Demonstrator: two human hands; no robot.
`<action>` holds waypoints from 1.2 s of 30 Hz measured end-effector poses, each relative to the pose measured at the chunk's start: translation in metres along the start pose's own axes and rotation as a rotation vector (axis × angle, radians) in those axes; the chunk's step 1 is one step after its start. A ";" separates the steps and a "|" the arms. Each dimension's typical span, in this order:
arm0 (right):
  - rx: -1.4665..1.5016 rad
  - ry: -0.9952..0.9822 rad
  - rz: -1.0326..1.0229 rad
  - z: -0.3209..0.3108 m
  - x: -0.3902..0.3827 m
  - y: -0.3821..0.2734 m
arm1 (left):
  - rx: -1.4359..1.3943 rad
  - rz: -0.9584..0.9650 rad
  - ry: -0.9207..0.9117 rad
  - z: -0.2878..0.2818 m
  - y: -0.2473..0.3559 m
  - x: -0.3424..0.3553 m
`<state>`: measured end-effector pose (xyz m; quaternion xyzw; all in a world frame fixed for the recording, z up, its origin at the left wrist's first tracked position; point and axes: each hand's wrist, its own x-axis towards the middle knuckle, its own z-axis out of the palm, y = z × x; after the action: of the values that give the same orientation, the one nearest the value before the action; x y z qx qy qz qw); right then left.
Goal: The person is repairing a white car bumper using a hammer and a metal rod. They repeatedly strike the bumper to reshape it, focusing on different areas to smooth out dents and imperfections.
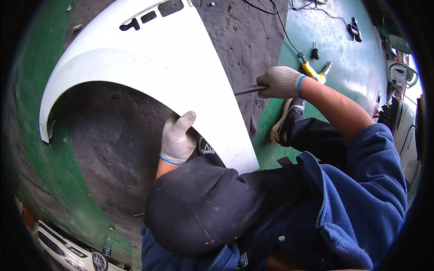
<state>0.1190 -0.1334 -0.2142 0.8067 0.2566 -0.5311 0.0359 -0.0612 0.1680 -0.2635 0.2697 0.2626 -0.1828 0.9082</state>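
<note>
A white car fender with a curved wheel arch and several cut-outs near its top lies tilted in front of me. My left hand, in a pale knit glove with a blue cuff, grips the arch edge. Its thumb is on the outer face, and its other fingers are mostly hidden. My right hand, gloved alike, is closed around a flat grey metal bar. The bar points left toward the fender's straight edge, and its far end is out of sight behind the panel.
A dark, worn mat covers part of the green floor. Right of my right hand lie a yellow corded power tool and a small black tool. A white car is at the lower left.
</note>
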 end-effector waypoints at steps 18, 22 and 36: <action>0.103 -0.097 -0.156 -0.016 -0.011 -0.009 | -0.080 0.046 -0.082 -0.008 0.003 -0.001; 0.052 -0.038 -0.069 -0.014 -0.004 -0.006 | -0.080 0.066 -0.055 -0.008 -0.007 -0.002; 0.032 -0.061 -0.124 -0.027 0.002 -0.011 | -0.068 0.081 -0.008 -0.008 -0.006 0.001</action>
<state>0.1375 -0.1146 -0.2017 0.7732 0.2963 -0.5607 -0.0023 -0.0664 0.1679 -0.2718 0.2485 0.2540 -0.1380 0.9245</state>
